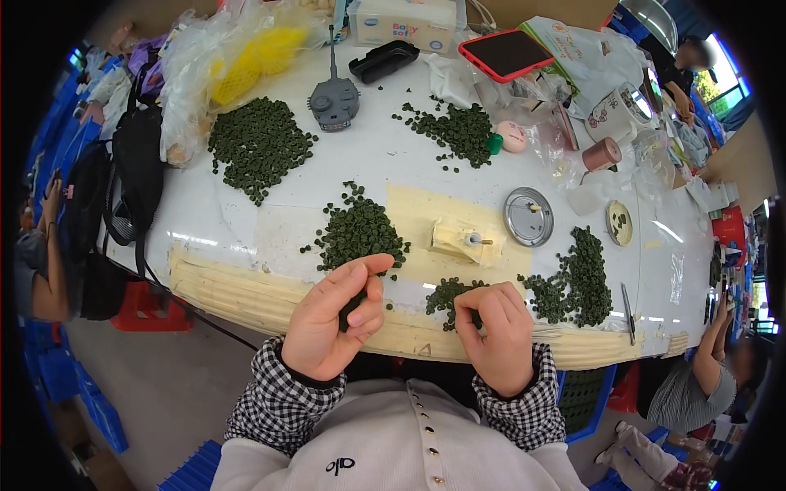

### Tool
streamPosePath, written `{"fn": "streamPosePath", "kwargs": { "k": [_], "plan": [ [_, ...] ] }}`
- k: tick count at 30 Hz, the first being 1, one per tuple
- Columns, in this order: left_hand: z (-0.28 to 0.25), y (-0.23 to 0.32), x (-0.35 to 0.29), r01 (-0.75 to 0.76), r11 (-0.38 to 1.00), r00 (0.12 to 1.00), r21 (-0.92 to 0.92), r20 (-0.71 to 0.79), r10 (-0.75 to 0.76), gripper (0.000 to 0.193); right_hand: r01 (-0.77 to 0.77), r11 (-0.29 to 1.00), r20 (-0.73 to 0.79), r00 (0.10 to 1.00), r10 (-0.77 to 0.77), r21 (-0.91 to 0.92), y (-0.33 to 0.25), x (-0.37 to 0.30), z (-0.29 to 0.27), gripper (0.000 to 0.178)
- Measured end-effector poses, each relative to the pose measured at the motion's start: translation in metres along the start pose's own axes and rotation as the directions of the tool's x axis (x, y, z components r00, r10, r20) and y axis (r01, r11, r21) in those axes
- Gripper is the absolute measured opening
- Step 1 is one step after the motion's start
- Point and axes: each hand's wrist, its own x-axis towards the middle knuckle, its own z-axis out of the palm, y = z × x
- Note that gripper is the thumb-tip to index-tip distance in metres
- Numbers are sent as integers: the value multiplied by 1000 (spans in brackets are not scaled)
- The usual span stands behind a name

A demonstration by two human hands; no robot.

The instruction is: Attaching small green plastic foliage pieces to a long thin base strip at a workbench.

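My left hand [334, 317] is curled at the front edge of the table, its fingers bent around small dark green pieces [352, 309] cupped in the palm. To its right, my right hand [499, 337] is bent in a pinch; whatever lies between thumb and forefinger is hidden. Just beyond the right fingertips is a small heap of dark green pieces [446, 296]. A larger heap [360, 231] spreads beyond my left hand. Between and beyond both hands stands a tape-wrapped block [450, 240] with a thin metal pin sticking out to the right.
A round metal lid [528, 217], a shallow dish [619, 223] and a pen-like tool [628, 313] lie to the right. More green heaps [255, 147] cover the table. Farther back are a grey toy tank turret [334, 100], a red-cased phone [508, 56] and a mug [612, 114].
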Motion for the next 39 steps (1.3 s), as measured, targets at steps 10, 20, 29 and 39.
{"fn": "streamPosePath", "kwargs": {
  "k": [10,20,29,39],
  "plan": [
    [5,-11,0,77,994,996,-79,46,-74,37,-48,998,-17,999,48,40,-2,-3,-5,16],
    [4,-20,0,63,998,997,9,54,-64,24,-97,985,-34,994,103,142,-1,-8,-4,18],
    [9,-25,3,82,996,995,32,55,-83,20,-89,976,-37,995,98,198,-1,-4,-7,15],
    [3,-31,0,81,995,993,62,80,-86,21,-171,924,-40,980,196,341,-15,-3,-4,16]
  ]
}}
